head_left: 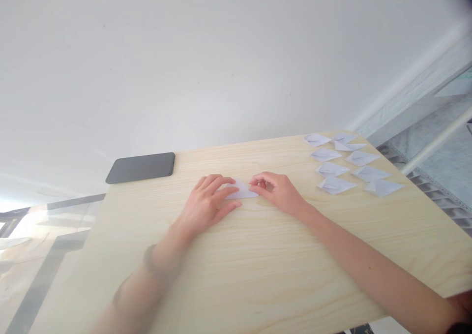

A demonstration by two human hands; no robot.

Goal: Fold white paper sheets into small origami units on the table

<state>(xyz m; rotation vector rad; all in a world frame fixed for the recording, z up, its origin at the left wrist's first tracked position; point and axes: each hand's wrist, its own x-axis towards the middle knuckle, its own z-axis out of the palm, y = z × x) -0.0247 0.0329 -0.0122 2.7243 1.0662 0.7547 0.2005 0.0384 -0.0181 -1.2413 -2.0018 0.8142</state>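
A small folded piece of white paper point(241, 190) lies on the light wood table between my hands. My left hand point(210, 198) rests over its left part, fingers spread and fingertips touching it, thumb stretched out below its lower edge. That side of the paper is partly hidden under the fingers. At the paper's right corner, my right hand point(277, 189) is closed in a pinch, with thumb and index finger on the corner. The finer folds of the paper are too faint to make out.
Several folded white paper pieces point(336, 185) lie in two rough columns at the table's right. A dark phone point(142, 167) lies at the back left corner. The wooden table point(258, 270) meets a white wall point(221, 68) behind. Tiled floor point(47, 275) shows at the left.
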